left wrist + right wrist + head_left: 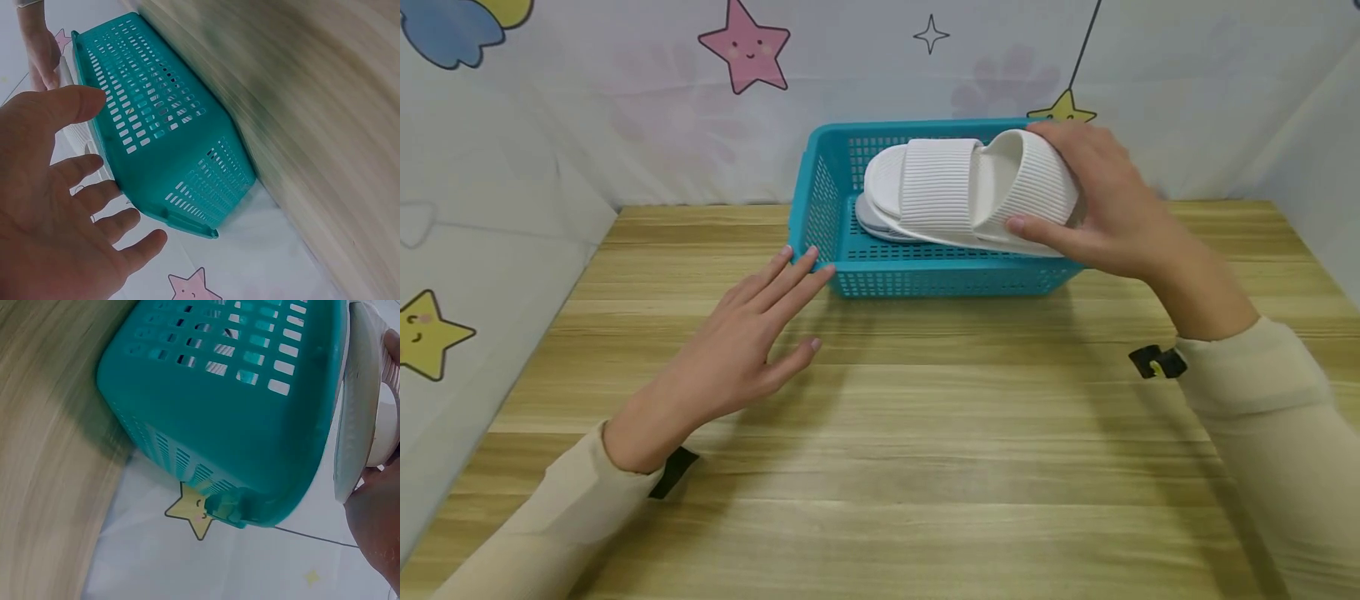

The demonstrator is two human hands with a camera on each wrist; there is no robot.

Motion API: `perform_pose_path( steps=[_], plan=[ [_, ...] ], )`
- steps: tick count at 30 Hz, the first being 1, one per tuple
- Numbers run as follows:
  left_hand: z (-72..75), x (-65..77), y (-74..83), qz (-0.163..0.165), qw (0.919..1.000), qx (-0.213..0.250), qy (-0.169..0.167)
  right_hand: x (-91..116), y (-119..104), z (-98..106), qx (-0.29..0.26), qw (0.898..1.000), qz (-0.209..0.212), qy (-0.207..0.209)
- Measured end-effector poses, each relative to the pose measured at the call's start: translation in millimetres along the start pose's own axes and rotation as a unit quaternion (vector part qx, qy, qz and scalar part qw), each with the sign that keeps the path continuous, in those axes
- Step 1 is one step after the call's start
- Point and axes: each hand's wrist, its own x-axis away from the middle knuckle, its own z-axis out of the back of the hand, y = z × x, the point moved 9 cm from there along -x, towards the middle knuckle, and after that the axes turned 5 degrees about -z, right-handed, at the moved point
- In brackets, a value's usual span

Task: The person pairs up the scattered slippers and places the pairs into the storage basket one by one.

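Observation:
My right hand [1108, 200] grips the right end of white slippers [936, 187], its thumb on the near side of a ribbed strap and its fingers over the far side. Two ribbed straps show, and the slippers lie lengthwise over a teal basket [940, 279]. Under their left end, a pale grey slipper [868, 218] is partly visible inside the basket. My left hand [730, 346] is spread, with its fingertips right at the basket's front left corner. In the right wrist view, the slippers' sole [359, 403] stands close beside the basket rim [334, 412].
The basket stands at the back of a wood-grain table [925, 467]. Behind it hangs a white cloth backdrop [662, 125] printed with a pink star [747, 48] and other shapes. The cloth continues along the table's left and right sides.

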Motion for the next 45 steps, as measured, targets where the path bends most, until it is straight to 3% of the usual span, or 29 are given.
perform_pose_path(
  steps=[12, 25, 33, 45],
  plan=[
    [-2.2, -0.3, 0.9, 0.005, 0.9999, -0.001, -0.01, -3, 11, -22, -0.041, 0.998, -0.033, -0.036],
    [0.3, 0.6, 1.4, 0.007, 0.9999, -0.01, -0.01, -11, 16, -39, -0.052, 0.997, -0.017, -0.059],
    [-1.4, -1.8, 2.8, 0.008, 0.9998, -0.007, -0.018, -8, 26, -45, -0.046, 0.994, -0.059, -0.084],
    [-0.7, -1.1, -0.8, 0.025, 0.9989, -0.008, -0.039, -9, 32, -60, -0.041, 0.985, -0.084, -0.148]
  ],
)
